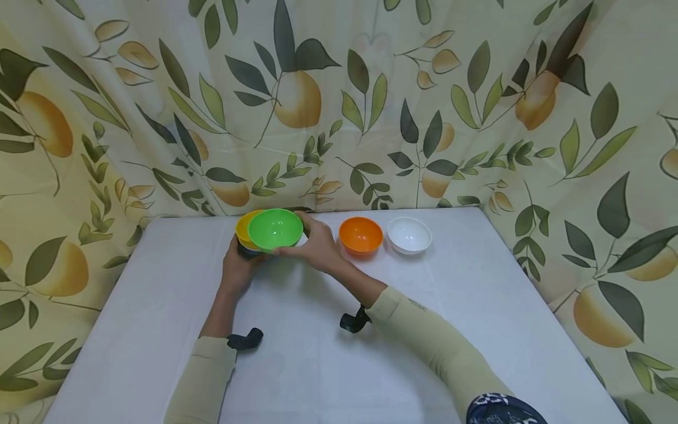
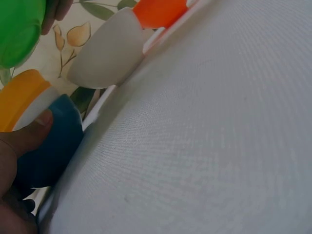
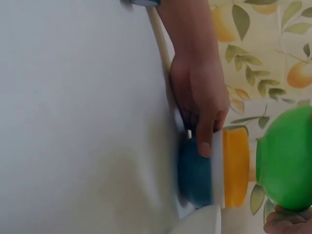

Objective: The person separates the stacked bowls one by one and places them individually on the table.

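1. Gripping the green bowl (image 1: 275, 228) by its rim with my right hand (image 1: 318, 246), I hold it tilted just above the stack.
2. My left hand (image 1: 236, 268) clasps the stack's dark blue bowl (image 3: 195, 175), thumb (image 2: 29, 131) pressed to its side; a white-rimmed bowl and a yellow bowl (image 1: 245, 227) nest in it.
3. At 3 o'clock from the stack sit an orange bowl (image 1: 361, 235) and, beyond it, a white bowl (image 1: 409, 235), just apart.
4. All rest on the white table (image 1: 424, 330), towards its 12 o'clock edge.
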### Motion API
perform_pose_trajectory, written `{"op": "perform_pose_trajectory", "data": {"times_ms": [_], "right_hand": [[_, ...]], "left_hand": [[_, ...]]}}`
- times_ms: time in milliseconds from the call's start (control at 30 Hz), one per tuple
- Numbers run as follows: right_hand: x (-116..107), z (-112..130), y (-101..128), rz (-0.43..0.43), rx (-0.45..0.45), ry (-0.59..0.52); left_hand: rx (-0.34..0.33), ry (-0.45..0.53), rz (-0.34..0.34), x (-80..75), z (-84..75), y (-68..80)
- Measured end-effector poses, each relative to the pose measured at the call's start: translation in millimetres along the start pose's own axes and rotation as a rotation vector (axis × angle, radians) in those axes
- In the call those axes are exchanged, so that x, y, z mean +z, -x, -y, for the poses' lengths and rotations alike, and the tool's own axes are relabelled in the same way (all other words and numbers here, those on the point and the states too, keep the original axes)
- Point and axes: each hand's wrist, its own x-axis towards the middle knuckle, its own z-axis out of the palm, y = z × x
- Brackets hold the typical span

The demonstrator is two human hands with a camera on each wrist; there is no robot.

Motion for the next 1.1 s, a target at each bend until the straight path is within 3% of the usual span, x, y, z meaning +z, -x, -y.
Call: {"op": "perform_pose_trajectory", "data": {"times_ms": [200,367,633,933,1100], "right_hand": [[0.8,-2.2,14.2,0.029,0.003,-0.056],[-0.4,-0.4,30.2,0.043,0.055,-0.061],[2.5,-2.8,48.2,0.062,0.063,-0.070],[8.0,-14.3,63.5,0.102,0.072,-0.075],[8.9,-18.2,71.5,0.136,0.088,-0.067]], "left_hand": [[-0.055,0.027,0.009,-0.7,0.5,-1.5],[-0.062,0.053,0.017,-0.1,2.3,-2.0],[-0.057,0.055,0.005,-2.0,2.6,-3.4],[-0.126,0.016,0.016,-0.2,-1.5,-4.3],[-0.109,0.024,0.038,-2.3,0.5,-4.1]]}}
